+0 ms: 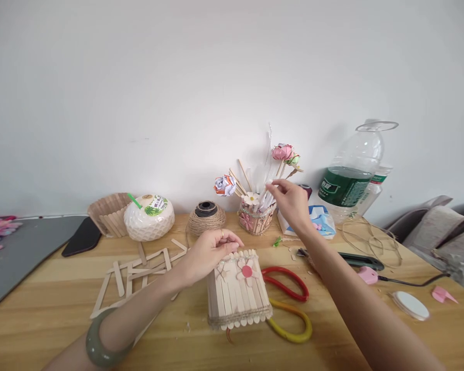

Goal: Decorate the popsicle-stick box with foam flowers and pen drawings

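Observation:
My left hand, with a ring and a green bangle, is closed at the top rim of a craft-stick box. The box leans back on the table, with wooden flowers, one with a red centre, on its front and twine around its lower end. Higher up, my right hand pinches among whitish strips above a small decorated pot; what lies between the fingertips is too small to make out. That pot holds sticks, a blue-and-orange paper flower and a pink paper flower.
Scissors with red and yellow handles lie beside the box. Loose craft sticks, a twine spool and a white coconut-shaped container are leftward. To the right are a large bottle, utility knife and pink corded tool.

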Tool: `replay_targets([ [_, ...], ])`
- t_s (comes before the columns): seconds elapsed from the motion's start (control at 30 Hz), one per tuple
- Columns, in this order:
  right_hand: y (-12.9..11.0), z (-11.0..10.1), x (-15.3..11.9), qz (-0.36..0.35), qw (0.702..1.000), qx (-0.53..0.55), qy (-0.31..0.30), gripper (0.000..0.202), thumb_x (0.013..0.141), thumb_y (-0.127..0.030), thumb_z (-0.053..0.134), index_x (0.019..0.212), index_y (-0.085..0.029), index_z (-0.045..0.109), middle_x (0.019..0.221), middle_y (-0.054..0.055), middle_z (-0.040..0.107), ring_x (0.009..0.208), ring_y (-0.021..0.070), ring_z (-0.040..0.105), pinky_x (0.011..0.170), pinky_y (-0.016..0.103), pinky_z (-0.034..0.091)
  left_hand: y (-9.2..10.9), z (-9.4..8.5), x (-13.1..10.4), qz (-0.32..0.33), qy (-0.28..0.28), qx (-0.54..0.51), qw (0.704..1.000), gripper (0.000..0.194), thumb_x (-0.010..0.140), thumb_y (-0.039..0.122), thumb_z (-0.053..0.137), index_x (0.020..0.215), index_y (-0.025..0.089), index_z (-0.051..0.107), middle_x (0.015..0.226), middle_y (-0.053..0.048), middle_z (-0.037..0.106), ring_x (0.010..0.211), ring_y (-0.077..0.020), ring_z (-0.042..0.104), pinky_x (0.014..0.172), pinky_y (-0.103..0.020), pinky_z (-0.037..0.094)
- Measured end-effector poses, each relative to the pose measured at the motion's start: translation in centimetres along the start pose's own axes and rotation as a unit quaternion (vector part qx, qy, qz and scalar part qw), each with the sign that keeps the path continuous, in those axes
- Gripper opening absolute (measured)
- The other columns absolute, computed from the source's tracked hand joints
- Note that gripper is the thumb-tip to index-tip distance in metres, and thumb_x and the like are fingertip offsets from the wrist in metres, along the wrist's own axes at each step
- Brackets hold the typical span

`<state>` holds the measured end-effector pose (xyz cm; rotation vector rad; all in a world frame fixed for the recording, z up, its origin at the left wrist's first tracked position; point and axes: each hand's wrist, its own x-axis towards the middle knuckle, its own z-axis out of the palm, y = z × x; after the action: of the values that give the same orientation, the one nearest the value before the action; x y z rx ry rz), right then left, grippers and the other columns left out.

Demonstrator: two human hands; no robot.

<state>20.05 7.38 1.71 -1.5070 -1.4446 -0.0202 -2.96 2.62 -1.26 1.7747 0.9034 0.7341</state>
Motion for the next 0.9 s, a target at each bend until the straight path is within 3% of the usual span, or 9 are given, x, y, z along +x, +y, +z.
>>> replay_targets([
  [0.13, -1.1, -1.9, 0.6, -0.025, 0.989, 0.093, 0.114, 0.022, 0.087, -0.042, 0.048, 0.084, -0.021, 0.053, 0.087, 0.006, 0.067, 0.082, 0.0204, 0.063, 0.073, 0.033, 0.049, 0.1, 0.0, -0.1, -0.007, -0.001, 0.009, 1.0, 0.022, 0.085, 0.031, 0.053, 0.09, 0.015, 0.068, 0.085, -0.004, 0.068, 0.079, -0.0176, 0.059, 0.07, -0.027, 0.042],
  [0.23, -2.3, -3.2, 0.1, -0.041, 0.968, 0.207, 0.138, 0.018, 0.092, -0.042, 0.039, 0.089, -0.025, 0.043, 0.091, 0.005, 0.067, 0.086, 0.0183, 0.066, 0.077, 0.035, 0.053, 0.4, 0.0, -0.1, -0.011, -0.001, 0.014, 1.0, 0.023, 0.086, 0.032, 0.052, 0.09, 0.015, 0.067, 0.087, -0.005, 0.068, 0.08, -0.0183, 0.059, 0.071, -0.028, 0.042],
  [0.37, -4.1, -4.4, -1.8, -0.011, 0.895, 0.442, 0.048, 0.011, 0.088, -0.036, 0.051, 0.088, -0.025, 0.047, 0.077, -0.001, 0.065, 0.08, 0.016, 0.067, 0.084, 0.036, 0.053, 0.9, -0.1, -0.4, -0.009, -0.006, 0.021, 1.0, 0.023, 0.085, 0.033, 0.053, 0.089, 0.015, 0.067, 0.089, -0.005, 0.069, 0.083, -0.0191, 0.06, 0.073, -0.028, 0.042],
  [0.47, -5.1, -4.9, -3.4, 0.039, 0.854, 0.516, -0.047, 0.011, 0.086, -0.034, 0.059, 0.091, -0.025, 0.054, 0.067, -0.005, 0.056, 0.065, 0.0123, 0.058, 0.068, 0.028, 0.053, 1.2, 0.0, -0.6, -0.011, -0.01, 0.027, 1.0, 0.023, 0.086, 0.033, 0.053, 0.088, 0.015, 0.067, 0.087, -0.005, 0.069, 0.08, -0.0187, 0.059, 0.071, -0.029, 0.041],
  [0.57, -5.6, -5.1, -4.9, 0.079, 0.867, 0.477, -0.122, 0.015, 0.086, -0.038, 0.059, 0.09, -0.023, 0.06, 0.065, -0.005, 0.048, 0.054, 0.0091, 0.046, 0.05, 0.021, 0.041, 1.3, 0.0, -0.9, -0.012, -0.015, 0.031, 0.999, 0.02, 0.085, 0.032, 0.055, 0.088, 0.016, 0.067, 0.085, -0.004, 0.069, 0.076, -0.0177, 0.059, 0.069, -0.028, 0.04],
  [0.7, -5.6, -5.1, -6.0, 0.027, 0.92, 0.285, -0.269, 0.023, 0.091, -0.038, 0.053, 0.082, -0.019, 0.061, 0.072, 0.0, 0.055, 0.062, 0.0118, 0.049, 0.057, 0.025, 0.042, 1.4, 0.1, -1.1, -0.01, -0.018, 0.027, 0.999, 0.019, 0.085, 0.031, 0.056, 0.095, 0.017, 0.065, 0.091, -0.004, 0.069, 0.081, -0.018, 0.061, 0.07, -0.027, 0.042],
  [0.83, -5.6, -5.1, -6.3, -0.027, 0.898, 0.189, -0.396, 0.017, 0.093, -0.03, 0.048, 0.106, -0.018, 0.051, 0.078, 0.001, 0.064, 0.072, 0.0149, 0.056, 0.067, 0.028, 0.046, 1.4, 0.4, -1.5, -0.008, -0.005, 0.013, 1.0, 0.028, 0.09, 0.037, 0.053, 0.113, 0.021, 0.056, 0.089, -0.002, 0.07, 0.08, -0.0181, 0.063, 0.069, -0.028, 0.044],
  [0.9, -5.9, -5.0, -6.2, -0.049, 0.897, 0.13, -0.42, 0.011, 0.093, -0.025, 0.048, 0.102, -0.018, 0.049, 0.079, 0.002, 0.067, 0.073, 0.0152, 0.059, 0.067, 0.028, 0.046, 1.4, 0.5, -1.6, 0.004, -0.002, 0.011, 1.0, 0.03, 0.09, 0.04, 0.054, 0.114, 0.023, 0.054, 0.085, -0.001, 0.071, 0.078, -0.0186, 0.064, 0.069, -0.028, 0.044],
])
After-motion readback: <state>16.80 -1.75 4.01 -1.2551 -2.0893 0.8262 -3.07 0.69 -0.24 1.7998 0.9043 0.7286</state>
